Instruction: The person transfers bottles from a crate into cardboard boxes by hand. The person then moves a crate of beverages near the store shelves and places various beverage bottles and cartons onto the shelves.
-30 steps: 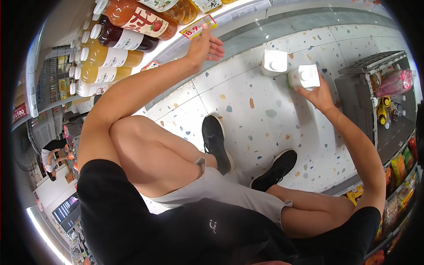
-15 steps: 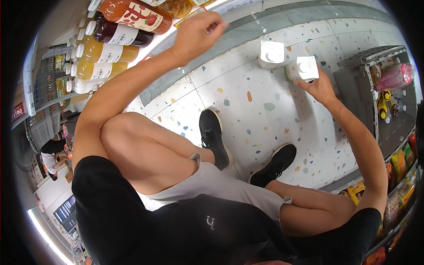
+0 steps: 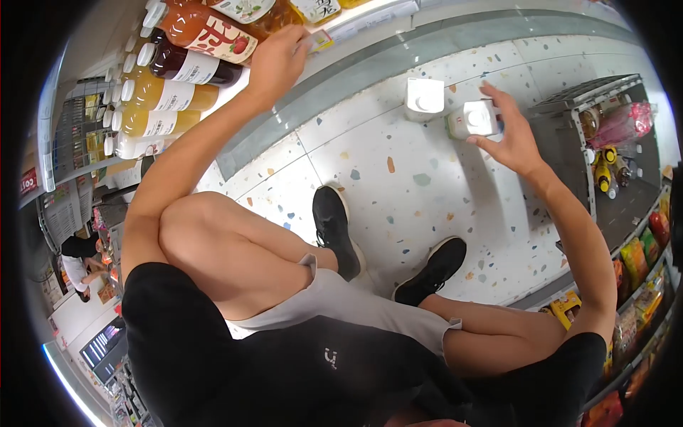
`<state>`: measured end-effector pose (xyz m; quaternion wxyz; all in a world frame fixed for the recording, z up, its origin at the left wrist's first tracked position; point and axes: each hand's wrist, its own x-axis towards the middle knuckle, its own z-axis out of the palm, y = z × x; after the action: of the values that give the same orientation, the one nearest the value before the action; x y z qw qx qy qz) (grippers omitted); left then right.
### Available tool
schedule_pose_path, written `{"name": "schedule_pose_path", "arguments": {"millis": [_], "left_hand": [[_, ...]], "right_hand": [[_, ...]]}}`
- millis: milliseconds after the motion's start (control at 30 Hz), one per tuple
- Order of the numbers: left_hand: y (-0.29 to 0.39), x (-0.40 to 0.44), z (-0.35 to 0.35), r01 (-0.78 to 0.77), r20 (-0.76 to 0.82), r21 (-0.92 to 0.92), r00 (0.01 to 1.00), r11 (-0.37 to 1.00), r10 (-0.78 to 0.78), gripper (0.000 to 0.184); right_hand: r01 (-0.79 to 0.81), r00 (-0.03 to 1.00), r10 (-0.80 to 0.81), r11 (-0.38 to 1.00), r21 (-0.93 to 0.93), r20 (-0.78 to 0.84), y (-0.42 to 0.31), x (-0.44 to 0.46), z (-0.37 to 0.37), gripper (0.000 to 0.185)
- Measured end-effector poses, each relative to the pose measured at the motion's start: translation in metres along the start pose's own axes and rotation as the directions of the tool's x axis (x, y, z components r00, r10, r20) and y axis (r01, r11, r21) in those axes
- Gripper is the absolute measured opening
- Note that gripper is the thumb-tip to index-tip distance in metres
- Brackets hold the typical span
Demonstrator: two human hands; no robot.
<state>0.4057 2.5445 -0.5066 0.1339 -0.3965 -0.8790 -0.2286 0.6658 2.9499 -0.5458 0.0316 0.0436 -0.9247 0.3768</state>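
Standing upright on the floor [image 3: 398, 206], one carton [image 3: 475, 119] sits just left of the right hand [image 3: 518, 142], the nearer one, between spread thumb and fingers [image 3: 502, 102]; I can't tell if they touch. The left hand [image 3: 276, 65] curls by a tag [image 3: 322, 40], its grip hidden.

I'm seeing white cartons [image 3: 425, 98], a white floor [image 3: 370, 220] showing orange, blue and green flecks [image 3: 390, 164], grey crate [image 3: 563, 153], pink package [image 3: 626, 128], black shirt [image 3: 284, 377], pale-grey shorts [image 3: 356, 306], black shoes [image 3: 432, 272].
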Motion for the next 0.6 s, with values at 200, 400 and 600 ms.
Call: {"name": "schedule_pose_path", "arguments": {"millis": [200, 400, 600], "left_hand": [[-0.008, -0.003, -0.006, 0.056, 0.044, -0.03, 0.998, 0.998, -0.055, 0.011], [0.0, -0.013, 0.002, 0.098, -0.102, -0.035, 0.99, 0.995, -0.101, 0.01], [0.022, -0.018, 0.018, 0.215, -0.327, -0.035, 0.921, 0.976, -0.214, 0.005]], "right_hand": [[0.091, 0.979, -0.061, 0.985, -0.147, 0.195, -0.017, 0.018, -0.018, 0.073], [0.321, 0.941, -0.335, 0.926, -0.201, -0.042, -0.076, 0.077, -0.025, 0.048], [0.503, 0.843, -0.515, 0.857, -0.112, -0.153, -0.231, 0.223, -0.022, 0.039]]}}
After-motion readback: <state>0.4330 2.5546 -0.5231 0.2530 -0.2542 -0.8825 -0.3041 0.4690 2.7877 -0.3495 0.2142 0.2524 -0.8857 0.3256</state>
